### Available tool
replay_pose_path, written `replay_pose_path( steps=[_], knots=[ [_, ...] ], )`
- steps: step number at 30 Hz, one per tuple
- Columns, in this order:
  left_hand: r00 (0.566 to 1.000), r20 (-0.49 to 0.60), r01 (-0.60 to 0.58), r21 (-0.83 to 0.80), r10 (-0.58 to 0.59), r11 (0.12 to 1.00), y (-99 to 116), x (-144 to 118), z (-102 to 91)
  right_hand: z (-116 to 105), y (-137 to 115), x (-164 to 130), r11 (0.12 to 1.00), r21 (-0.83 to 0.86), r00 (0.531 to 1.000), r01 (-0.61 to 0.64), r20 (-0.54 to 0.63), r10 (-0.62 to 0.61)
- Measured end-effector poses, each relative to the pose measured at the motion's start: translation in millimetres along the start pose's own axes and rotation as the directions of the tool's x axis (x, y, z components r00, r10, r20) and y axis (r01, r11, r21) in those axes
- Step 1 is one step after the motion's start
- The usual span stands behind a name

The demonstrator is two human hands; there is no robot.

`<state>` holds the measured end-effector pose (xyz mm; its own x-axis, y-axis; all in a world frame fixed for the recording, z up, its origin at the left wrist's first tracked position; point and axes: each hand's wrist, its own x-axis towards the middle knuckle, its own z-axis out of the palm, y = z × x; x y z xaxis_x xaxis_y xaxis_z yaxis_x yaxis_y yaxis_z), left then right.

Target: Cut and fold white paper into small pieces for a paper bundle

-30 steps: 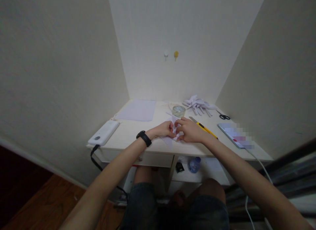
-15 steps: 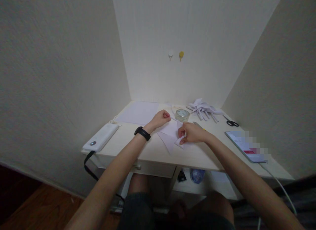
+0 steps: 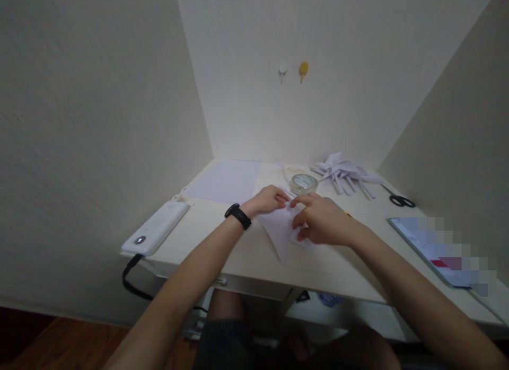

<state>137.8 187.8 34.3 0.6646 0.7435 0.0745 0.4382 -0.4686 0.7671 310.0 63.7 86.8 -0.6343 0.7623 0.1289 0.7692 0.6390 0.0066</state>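
Pale bench (image 3: pixel 222 237) in a corner between plain walls. Round clear container (image 3: pixel 304 183) at mid-bench, contents not discernible. Folded white paper (image 3: pixel 280 232), pointed toward the near edge, flat on the bench just in front of that container. Left hand (image 3: pixel 268 199), black wristband (image 3: pixel 238 216) on the wrist, fingers curled down onto the far corner of the folded white paper, pinching its edge. Right hand (image 3: pixel 324 224) partly closed over the paper's right side, index finger and thumb meeting the left fingertips at the upper edge, remaining fingers bent over a flap; both hands in contact with the paper, neither lifted clear of the bench. Flat white sheet (image 3: pixel 226 180) at the far left of the bench. White power bank (image 3: pixel 155 234) with black cable (image 3: pixel 133 282) at the near left corner. Heap of folded paper pieces (image 3: pixel 344 174) at the far right, black scissors (image 3: pixel 400 200) beside it. Tablet (image 3: pixel 421 243) near the right edge, screen partly pixelated. Two small hooks on the back wall, one white (image 3: pixel 282 72), one yellow (image 3: pixel 303 69).
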Motion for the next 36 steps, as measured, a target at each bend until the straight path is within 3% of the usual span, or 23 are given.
replay_pose_path(
  steps=[5, 9, 12, 15, 19, 22, 25, 29, 36],
  knots=[
    [0.993, 0.107, 0.085, -0.331, -0.053, 0.940, -5.2, -5.6, -10.9, 5.8, 4.3, 2.3, 0.982, 0.178, 0.996, 0.063, 0.046, -0.072],
    [0.993, 0.099, 0.092, -0.411, -0.056, 0.907, -6.0, -6.7, -10.2, 14.0, 5.9, 1.8, 0.941, 0.336, 0.993, 0.044, 0.091, -0.079],
    [0.994, 0.105, 0.046, -0.358, -0.009, 0.933, -5.1, -6.1, -6.8, 17.6, 6.1, -1.9, 0.929, 0.369, 0.993, 0.011, 0.103, -0.053],
    [0.994, 0.074, -0.059, -0.196, 0.075, 0.979, -3.6, -5.4, -4.4, 19.6, 10.9, -5.6, 0.938, 0.344, 0.993, -0.043, 0.114, 0.003],
    [0.992, -0.024, -0.125, 0.003, 0.125, 0.992, -1.3, -5.0, -4.3, 21.4, 21.0, -8.2, 0.953, 0.295, 0.997, -0.072, 0.010, 0.073],
    [0.984, -0.098, -0.137, 0.106, 0.147, 0.985, 0.4, -5.2, -6.0, 21.7, 25.4, -8.7, 0.934, 0.338, 0.990, -0.114, -0.042, 0.136],
    [0.979, -0.180, -0.067, 0.184, 0.100, 0.981, 2.3, -6.4, -7.6, 21.7, 27.0, -8.4, 0.893, 0.423, 0.986, -0.153, 0.001, 0.169],
    [0.982, -0.183, -0.018, 0.158, 0.047, 0.987, 6.8, -9.5, -8.2, 23.3, 30.1, -7.1, 0.849, 0.490, 0.979, -0.198, 0.061, 0.194],
    [0.998, 0.018, 0.069, -0.127, -0.068, 0.989, 19.4, -17.1, -9.9, 31.6, 39.6, -5.5, 0.689, 0.685, 0.971, -0.235, 0.129, 0.202]
  ],
)
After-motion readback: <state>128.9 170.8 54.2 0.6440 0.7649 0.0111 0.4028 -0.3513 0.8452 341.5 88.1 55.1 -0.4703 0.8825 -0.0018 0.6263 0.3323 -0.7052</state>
